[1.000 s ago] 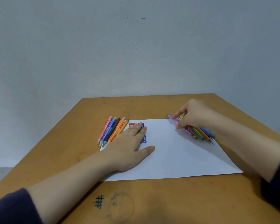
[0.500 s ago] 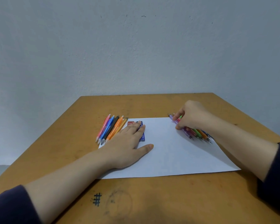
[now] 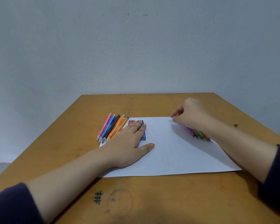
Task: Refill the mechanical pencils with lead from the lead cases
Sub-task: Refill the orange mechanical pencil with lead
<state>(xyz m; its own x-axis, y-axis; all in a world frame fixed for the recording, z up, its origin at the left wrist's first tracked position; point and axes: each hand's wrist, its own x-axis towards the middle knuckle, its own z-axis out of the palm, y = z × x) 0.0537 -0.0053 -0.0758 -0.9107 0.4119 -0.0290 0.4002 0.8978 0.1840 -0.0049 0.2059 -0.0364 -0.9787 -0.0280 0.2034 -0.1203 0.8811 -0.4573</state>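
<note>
1. On a white paper sheet (image 3: 176, 152), my left hand (image 3: 128, 143) lies flat, fingers together, covering red and blue lead cases (image 3: 143, 136).
2. My right hand (image 3: 191, 116) pinches among multicoloured plastic mechanical pencils (image 3: 199, 133); I should lift one singly.

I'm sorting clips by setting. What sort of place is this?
Probably a study or classroom desk: a wooden table with an inked hash doodle, a bare grey wall behind, mechanical pencils and a white sheet.

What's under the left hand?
A red lead case and a blue lead case poke out beneath the left hand, on the white paper. The hand covers most of both; more could be hidden.
</note>
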